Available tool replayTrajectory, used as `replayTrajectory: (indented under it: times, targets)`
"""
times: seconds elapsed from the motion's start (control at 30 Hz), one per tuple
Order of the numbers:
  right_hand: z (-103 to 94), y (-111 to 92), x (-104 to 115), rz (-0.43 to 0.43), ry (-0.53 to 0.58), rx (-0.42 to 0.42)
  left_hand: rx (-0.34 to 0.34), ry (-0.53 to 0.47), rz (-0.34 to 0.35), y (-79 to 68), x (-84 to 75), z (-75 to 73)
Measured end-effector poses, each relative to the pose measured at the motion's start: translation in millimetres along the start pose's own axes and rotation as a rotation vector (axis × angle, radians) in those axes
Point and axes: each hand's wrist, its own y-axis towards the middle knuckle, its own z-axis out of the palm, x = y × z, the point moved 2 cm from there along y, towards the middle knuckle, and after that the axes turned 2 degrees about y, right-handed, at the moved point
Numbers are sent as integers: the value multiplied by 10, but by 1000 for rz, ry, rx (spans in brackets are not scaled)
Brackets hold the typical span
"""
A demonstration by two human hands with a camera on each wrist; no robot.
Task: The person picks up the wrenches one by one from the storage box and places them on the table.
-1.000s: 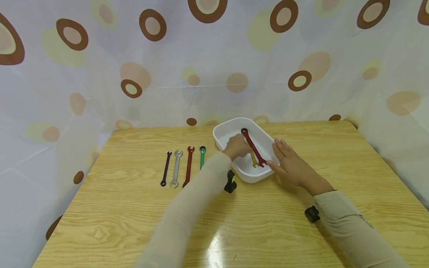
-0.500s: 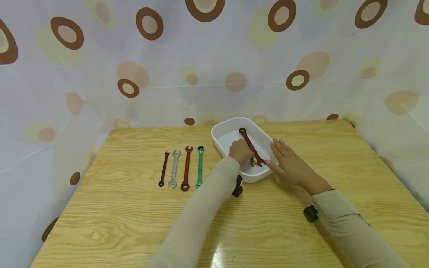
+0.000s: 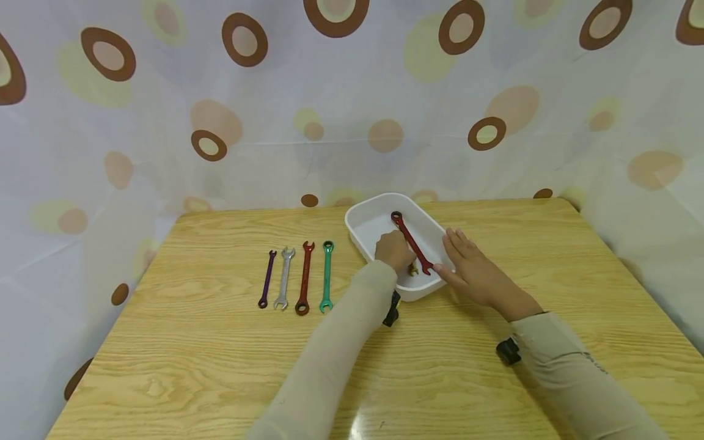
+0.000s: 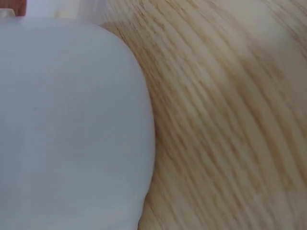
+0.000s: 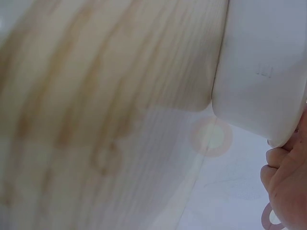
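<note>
A white tray (image 3: 379, 205) stands on the wooden table (image 3: 220, 354), with a long red wrench (image 3: 409, 240) lying in it. My left hand (image 3: 393, 250) is inside the tray, knuckles up. Its fingers curl down onto a small yellow wrench (image 3: 413, 269), which is mostly hidden under them. With straight fingers, my right hand (image 3: 467, 266) rests against the tray's right outer wall. The right wrist view shows that wall (image 5: 268, 72) and a part of my right hand (image 5: 288, 191). In the left wrist view there is only the tray's wall (image 4: 72, 129) and the table (image 4: 230, 120).
Left of the tray lie several wrenches in a row: purple (image 3: 266, 278), silver (image 3: 283, 277), dark red (image 3: 304, 278) and green (image 3: 327, 275). A spotted curtain (image 3: 352, 104) hangs behind the table. Bare wood lies in front of the tray.
My left hand has moved a little toward the tray's near end, onto the yellow wrench. My left arm has shifted off the green wrench. The right hand has stayed put.
</note>
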Motion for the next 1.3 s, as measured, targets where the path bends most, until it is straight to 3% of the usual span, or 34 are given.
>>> replayTrajectory:
  times: [0.2,0.53,0.9,1.3]
  targets:
    - [13,1,-20,7,0,6,-15,109,-26,-3,-14,-16]
    - [41,3,-25,16,10,11,57,166,-67,-85,-30,-99]
    - [22,-12,-6,-5,8,-4,107,93,-24,-69,7,-36]
    - [4,3,10,-10,13,-6,62,3,-31,3,49,-1]
